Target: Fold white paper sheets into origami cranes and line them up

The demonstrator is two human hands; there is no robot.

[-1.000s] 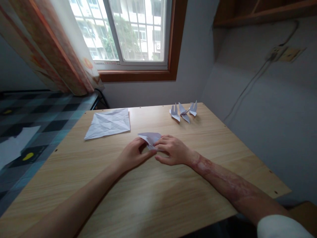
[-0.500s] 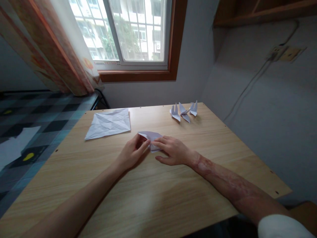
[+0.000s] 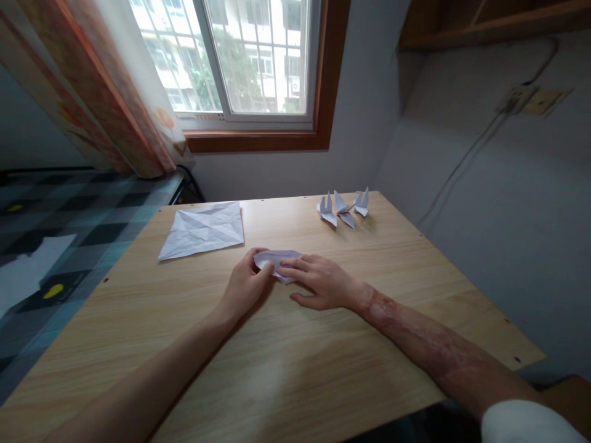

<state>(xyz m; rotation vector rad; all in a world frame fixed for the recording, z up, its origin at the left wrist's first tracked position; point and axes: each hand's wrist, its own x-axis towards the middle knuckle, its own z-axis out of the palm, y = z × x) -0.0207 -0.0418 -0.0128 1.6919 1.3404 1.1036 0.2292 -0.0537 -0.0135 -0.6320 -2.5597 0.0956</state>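
Observation:
A small folded piece of white paper (image 3: 281, 258) lies on the wooden table (image 3: 295, 344) between my two hands. My left hand (image 3: 247, 284) curls round its left end, fingers closed on the fold. My right hand (image 3: 321, 282) lies over its right part, fingers stretched flat and pressing it down. Most of the paper is hidden under the fingers.
A creased, unfolded white sheet (image 3: 203, 230) lies at the back left of the table. Three folded paper figures (image 3: 342, 209) stand at the back right. A grey wall runs along the right edge. A checked bed cover (image 3: 64, 227) lies to the left, under the window.
My left hand has slid forward and closed over the paper's left tip, which is now pressed lower. My right hand has shifted slightly left over the paper.

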